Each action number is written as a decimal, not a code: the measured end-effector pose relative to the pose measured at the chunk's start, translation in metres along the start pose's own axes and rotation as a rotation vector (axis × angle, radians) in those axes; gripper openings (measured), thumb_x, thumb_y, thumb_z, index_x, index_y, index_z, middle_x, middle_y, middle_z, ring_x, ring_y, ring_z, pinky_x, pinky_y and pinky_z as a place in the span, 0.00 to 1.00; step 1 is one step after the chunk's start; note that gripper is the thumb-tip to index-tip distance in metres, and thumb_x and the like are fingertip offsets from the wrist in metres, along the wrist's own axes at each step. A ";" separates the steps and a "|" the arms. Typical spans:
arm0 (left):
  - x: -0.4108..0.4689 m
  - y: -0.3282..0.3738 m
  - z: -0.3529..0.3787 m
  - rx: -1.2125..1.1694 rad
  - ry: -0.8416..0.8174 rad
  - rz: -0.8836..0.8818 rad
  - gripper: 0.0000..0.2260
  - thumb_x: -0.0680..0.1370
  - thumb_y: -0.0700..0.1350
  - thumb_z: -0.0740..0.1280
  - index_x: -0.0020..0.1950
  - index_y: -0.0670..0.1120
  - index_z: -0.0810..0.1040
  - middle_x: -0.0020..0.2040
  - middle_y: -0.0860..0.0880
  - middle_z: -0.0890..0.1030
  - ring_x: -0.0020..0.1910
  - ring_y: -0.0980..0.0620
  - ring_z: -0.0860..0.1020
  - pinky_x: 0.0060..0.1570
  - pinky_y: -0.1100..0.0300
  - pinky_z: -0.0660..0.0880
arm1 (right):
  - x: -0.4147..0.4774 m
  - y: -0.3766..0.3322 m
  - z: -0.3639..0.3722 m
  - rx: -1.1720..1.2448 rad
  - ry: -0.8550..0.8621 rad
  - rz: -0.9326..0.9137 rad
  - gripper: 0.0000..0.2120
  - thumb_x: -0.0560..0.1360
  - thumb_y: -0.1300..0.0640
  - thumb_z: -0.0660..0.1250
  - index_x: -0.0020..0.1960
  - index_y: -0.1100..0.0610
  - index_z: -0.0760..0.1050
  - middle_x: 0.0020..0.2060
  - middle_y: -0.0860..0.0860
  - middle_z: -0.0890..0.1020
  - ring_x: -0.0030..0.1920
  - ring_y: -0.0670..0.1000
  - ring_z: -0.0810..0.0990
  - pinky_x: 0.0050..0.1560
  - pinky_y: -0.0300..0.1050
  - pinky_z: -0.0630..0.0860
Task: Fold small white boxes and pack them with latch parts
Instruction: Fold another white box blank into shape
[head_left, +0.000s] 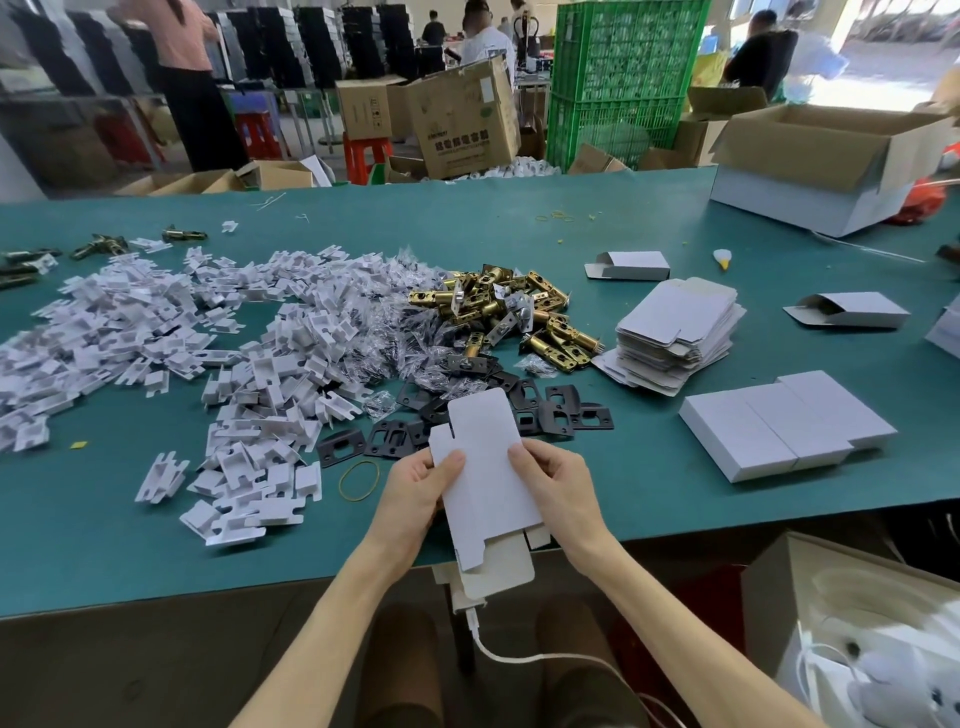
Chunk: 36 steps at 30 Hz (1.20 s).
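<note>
I see my left hand (423, 486) and right hand (556, 486) each pinching a side of one flat white box (483, 467), thumbs on top, over the green table (649, 483).

The flat box blank (483, 467) is thin card, smooth and matt white on its face, with raw greyish-cream board showing on the flap at its near end. The table (623, 493) has a teal covering, matt and even. The latch bolts (519, 312) are polished metal, brass-gold with silvery ends, catching the light. The strike plates (550, 410) are flat metal in a dull black finish. The small bags (410, 358) are clear, crinkled, glinting plastic. The heap of inserts (130, 332) is matt white; card or plastic, I cannot tell. The closed boxes (769, 431) are plain matt white card. The crates (623, 78) behind are green plastic lattice.
</note>
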<state>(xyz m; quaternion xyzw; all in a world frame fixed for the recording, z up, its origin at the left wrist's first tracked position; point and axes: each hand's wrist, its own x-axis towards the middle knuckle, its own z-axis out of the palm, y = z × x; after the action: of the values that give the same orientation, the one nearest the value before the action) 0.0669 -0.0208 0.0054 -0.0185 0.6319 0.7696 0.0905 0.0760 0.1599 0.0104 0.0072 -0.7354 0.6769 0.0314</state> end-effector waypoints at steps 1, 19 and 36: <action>0.000 -0.001 0.000 0.013 0.004 0.009 0.17 0.79 0.51 0.70 0.61 0.39 0.81 0.55 0.41 0.87 0.52 0.42 0.86 0.49 0.53 0.83 | 0.000 0.001 0.001 0.002 0.016 -0.001 0.11 0.83 0.52 0.65 0.52 0.57 0.84 0.45 0.54 0.86 0.45 0.60 0.83 0.41 0.51 0.74; -0.001 -0.001 0.006 0.141 0.065 0.148 0.31 0.77 0.52 0.74 0.79 0.52 0.70 0.61 0.55 0.84 0.59 0.52 0.84 0.55 0.53 0.83 | 0.000 -0.004 0.002 0.037 0.030 0.017 0.20 0.83 0.46 0.64 0.74 0.47 0.73 0.61 0.45 0.83 0.53 0.48 0.85 0.50 0.52 0.84; -0.011 0.009 0.012 0.164 -0.032 0.137 0.25 0.80 0.49 0.71 0.77 0.56 0.71 0.61 0.52 0.85 0.58 0.50 0.85 0.52 0.54 0.83 | 0.001 0.001 0.004 0.059 0.057 0.013 0.21 0.81 0.48 0.67 0.73 0.46 0.74 0.48 0.52 0.85 0.47 0.55 0.85 0.49 0.59 0.84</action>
<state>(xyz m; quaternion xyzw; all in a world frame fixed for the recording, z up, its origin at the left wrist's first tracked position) 0.0771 -0.0115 0.0180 0.0446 0.6911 0.7197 0.0493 0.0753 0.1562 0.0091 -0.0161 -0.7140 0.6984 0.0479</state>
